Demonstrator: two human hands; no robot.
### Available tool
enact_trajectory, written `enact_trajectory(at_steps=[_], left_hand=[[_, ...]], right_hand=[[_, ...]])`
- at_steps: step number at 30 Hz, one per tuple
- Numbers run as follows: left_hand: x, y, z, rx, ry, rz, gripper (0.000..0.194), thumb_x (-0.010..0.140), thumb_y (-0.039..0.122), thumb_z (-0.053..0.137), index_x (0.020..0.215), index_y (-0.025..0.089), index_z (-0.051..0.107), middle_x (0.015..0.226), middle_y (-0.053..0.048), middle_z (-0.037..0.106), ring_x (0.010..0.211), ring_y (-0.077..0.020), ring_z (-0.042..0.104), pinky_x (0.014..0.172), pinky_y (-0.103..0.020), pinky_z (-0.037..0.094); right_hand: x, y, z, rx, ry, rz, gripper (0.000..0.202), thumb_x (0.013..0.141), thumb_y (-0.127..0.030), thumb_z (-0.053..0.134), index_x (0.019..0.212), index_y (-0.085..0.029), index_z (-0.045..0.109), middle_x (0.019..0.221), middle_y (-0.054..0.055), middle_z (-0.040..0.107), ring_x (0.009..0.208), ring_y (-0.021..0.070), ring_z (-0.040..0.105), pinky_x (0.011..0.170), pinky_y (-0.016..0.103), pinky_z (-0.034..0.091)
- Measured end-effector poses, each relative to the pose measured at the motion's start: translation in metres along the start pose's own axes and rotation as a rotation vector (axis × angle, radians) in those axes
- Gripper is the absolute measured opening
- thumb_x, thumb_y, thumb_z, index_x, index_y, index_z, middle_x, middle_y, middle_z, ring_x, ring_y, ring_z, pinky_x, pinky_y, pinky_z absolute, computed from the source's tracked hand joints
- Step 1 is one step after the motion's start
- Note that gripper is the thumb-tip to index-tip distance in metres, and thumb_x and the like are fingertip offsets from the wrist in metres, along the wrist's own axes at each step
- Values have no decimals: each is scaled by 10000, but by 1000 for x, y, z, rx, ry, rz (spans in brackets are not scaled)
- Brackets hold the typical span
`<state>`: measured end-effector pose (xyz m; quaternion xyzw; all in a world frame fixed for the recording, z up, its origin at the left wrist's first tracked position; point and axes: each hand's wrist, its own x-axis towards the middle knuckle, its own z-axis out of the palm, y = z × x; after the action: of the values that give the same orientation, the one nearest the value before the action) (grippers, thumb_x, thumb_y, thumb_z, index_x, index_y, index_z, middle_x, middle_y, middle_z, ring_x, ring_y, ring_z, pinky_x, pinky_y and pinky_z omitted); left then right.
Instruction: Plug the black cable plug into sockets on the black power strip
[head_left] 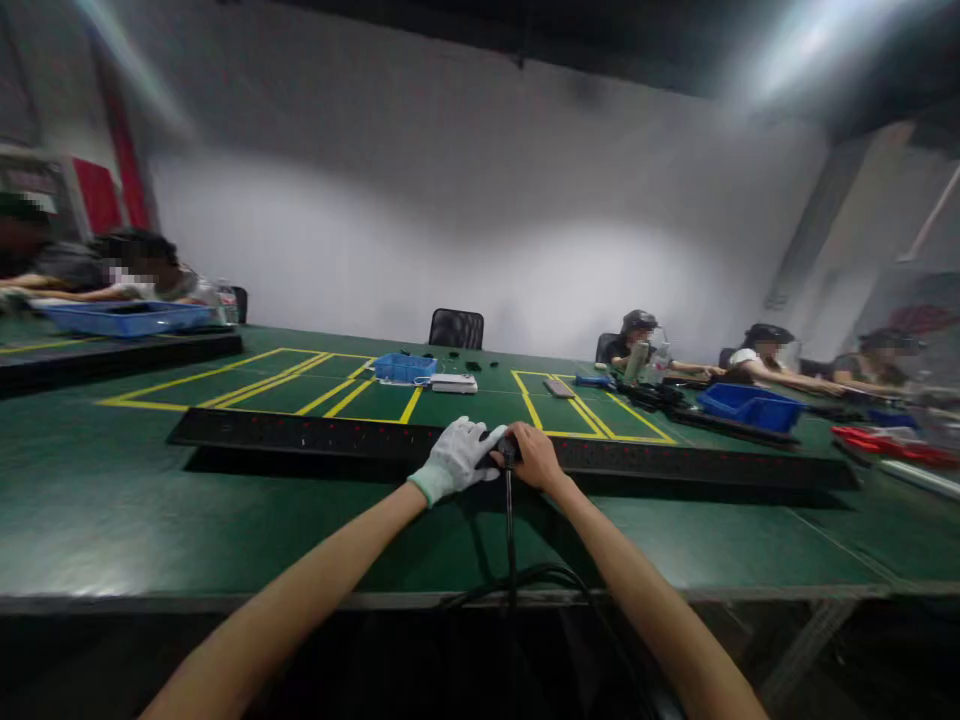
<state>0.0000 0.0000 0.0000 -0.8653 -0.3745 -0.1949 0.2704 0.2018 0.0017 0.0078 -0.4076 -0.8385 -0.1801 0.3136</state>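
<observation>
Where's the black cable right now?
Head view, just right of centre: the black cable runs from between the gloved left hand and bare right hand, at the black strip.

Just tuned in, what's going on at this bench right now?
A person's right hand has its fingers around a black plug at the middle of a long black bar. The gloved left hand is at the bar, thumb close to the plug. A black cord runs from the plug toward the person, past the near edge of the green table. The fingers hide whether the plug is seated.
</observation>
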Motion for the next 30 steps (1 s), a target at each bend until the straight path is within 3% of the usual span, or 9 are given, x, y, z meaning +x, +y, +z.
enact_trajectory(at_steps=[30], left_hand=[[3,-3,5,-19,-18,-8,776,814,661,384,1443,241,209,1168,-110,492,1069,-283,446,1014,-448,236]], right_hand=[[0,-1,-2,-20,0,0,295,823,-457,550,936,-192,483,917,70,589,815,196,548,742,303,399]])
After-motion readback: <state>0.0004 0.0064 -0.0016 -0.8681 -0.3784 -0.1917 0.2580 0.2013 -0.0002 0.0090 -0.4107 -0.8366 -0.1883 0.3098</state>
